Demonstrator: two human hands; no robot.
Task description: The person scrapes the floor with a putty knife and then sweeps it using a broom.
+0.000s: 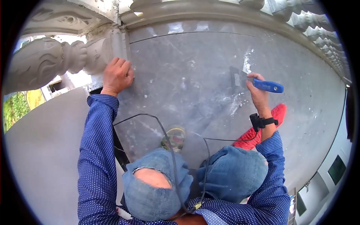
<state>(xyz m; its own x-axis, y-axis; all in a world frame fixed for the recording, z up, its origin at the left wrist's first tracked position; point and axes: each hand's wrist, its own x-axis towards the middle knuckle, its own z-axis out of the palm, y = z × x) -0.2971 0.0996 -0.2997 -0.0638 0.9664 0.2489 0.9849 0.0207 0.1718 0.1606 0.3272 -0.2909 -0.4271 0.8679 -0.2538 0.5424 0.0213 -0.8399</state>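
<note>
My right hand grips a putty knife with a blue handle. The knife's wide metal blade lies on or just over the grey floor, pointing left. White crumbs and dust are scattered just above the blade, and a second white smear shows below it. On the left, my left hand is closed with curled fingers against the floor beside the foot of a post. Whatever is under those fingers, if anything, is hidden.
A carved baluster stands at the left, and more balusters line the far right. A moulded ledge borders the floor at the top. Black cable loops over my knees. A red shoe is near my right wrist.
</note>
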